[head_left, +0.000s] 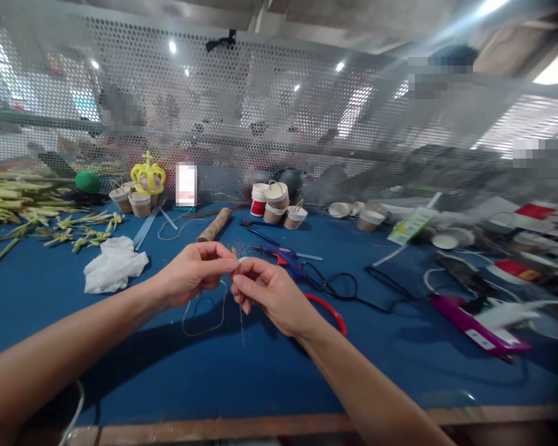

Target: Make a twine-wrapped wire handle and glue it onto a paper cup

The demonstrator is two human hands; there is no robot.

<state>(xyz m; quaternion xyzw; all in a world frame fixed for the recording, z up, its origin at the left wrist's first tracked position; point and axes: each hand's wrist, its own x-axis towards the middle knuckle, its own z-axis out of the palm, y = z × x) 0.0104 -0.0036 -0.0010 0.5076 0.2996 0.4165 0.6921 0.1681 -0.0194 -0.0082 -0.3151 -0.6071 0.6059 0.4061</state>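
In the middle of the head view, my left hand (pixel 198 272) and my right hand (pixel 272 294) meet fingertip to fingertip above the table. Both are closed in a pinch on a thin tan cord (pixel 224 316), which hangs below them in a loop and a loose end. A small reddish bit shows between the fingertips, mostly hidden. Just beyond my right hand lies a blue glue gun (pixel 286 255) with a black cable. A red ring-shaped piece (pixel 332 308) is partly covered by my right wrist. Behind my left hand lies a brown cork-like roll (pixel 214 225).
A blue tabletop (pixel 190 384) runs back to a perforated metal screen (pixel 242 111). White cloth (pixel 114 266), straw-like strips (pixel 13 198) and a yellow crown (pixel 147 176) are at left. Small pots (pixel 274 212) stand behind. A purple tool (pixel 478 328) lies right among cables.
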